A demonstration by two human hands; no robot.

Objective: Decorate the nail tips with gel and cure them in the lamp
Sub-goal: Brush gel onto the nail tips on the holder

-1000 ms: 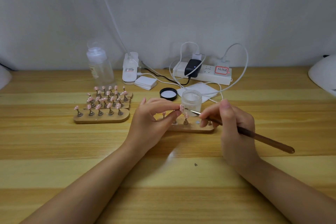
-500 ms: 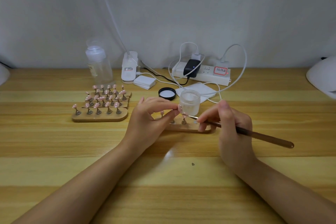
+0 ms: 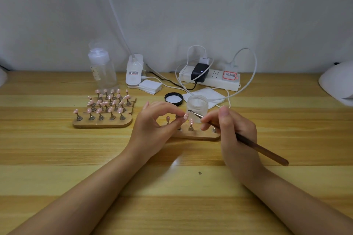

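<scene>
My left hand (image 3: 154, 126) pinches a pink nail tip (image 3: 186, 116) on its small stand, held just above a wooden holder (image 3: 196, 135) at the table's middle. My right hand (image 3: 232, 133) grips a brown-handled brush (image 3: 256, 146); the bristle end (image 3: 191, 111) sits just right of the held tip, in front of an open frosted gel jar (image 3: 197, 104). Two more pink tips (image 3: 168, 118) stand on that holder. The white curing lamp (image 3: 338, 84) is partly visible at the right edge.
Wooden holders (image 3: 102, 122) with several pink tips stand to the left. The jar's black lid (image 3: 173, 99), white pads (image 3: 150, 86), a clear bottle (image 3: 101, 68), a white clip device (image 3: 134, 73), a tissue (image 3: 207, 94) and a power strip (image 3: 212, 78) with cables lie behind.
The brush tip has risen slightly and now sits beside the held nail tip in front of the jar. My left hand stays in the same pinch.
</scene>
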